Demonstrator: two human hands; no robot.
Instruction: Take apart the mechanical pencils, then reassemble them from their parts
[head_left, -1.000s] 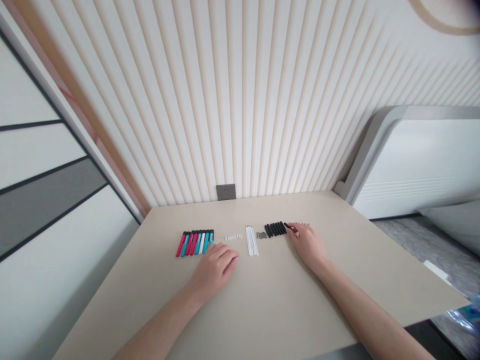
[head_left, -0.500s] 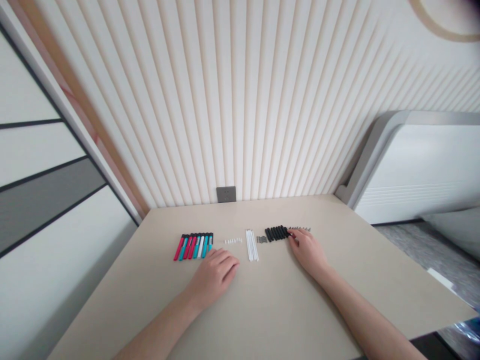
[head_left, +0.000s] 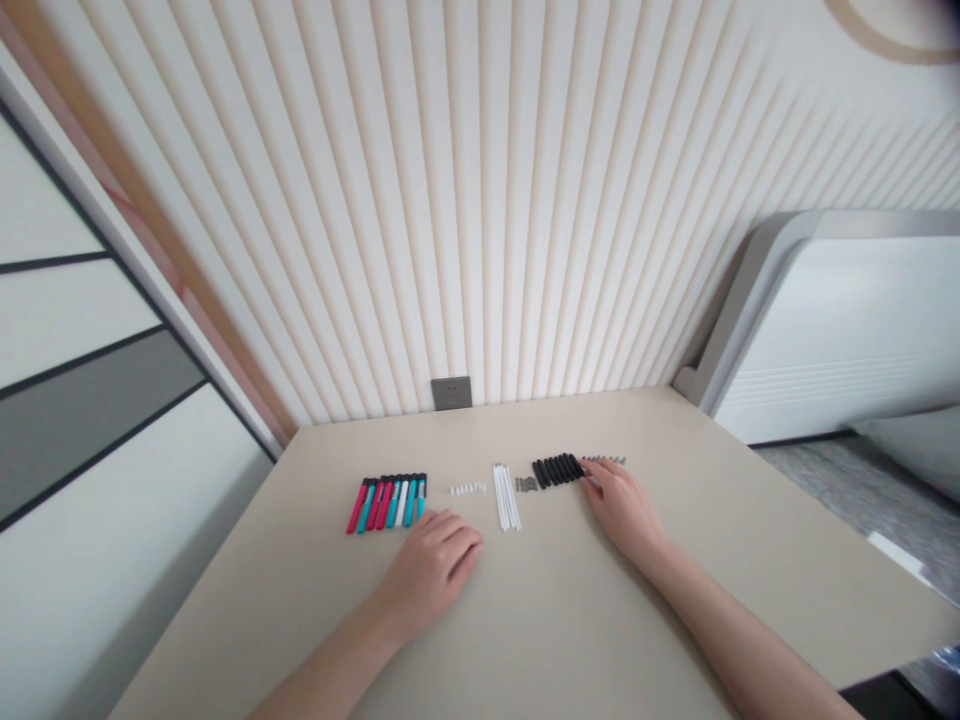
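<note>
My left hand (head_left: 430, 573) rests flat on the beige table (head_left: 225, 610), just below and right of a row of red and teal marker pens (head_left: 386, 503), and holds nothing. My right hand (head_left: 622, 510) lies with its fingertips at the right end of a row of black cylindrical pieces (head_left: 556, 469), and nothing shows in its grip. Farther along lie small white pieces (head_left: 468, 489), a bundle of white sticks (head_left: 506, 497), a few small grey parts (head_left: 526, 484), and a thin line of grey parts (head_left: 604, 460) behind my right hand.
A ribbed cream wall with a grey socket plate (head_left: 451, 393) stands behind the table. A white panel unit (head_left: 832, 330) sits at the right above a grey floor (head_left: 862, 480). Panelled doors (head_left: 97, 400) fill the left side.
The black piece pinched in my right fingers earlier now lies at the end of the black row. My right hand has settled beside that row, and the view has tilted slightly.
</note>
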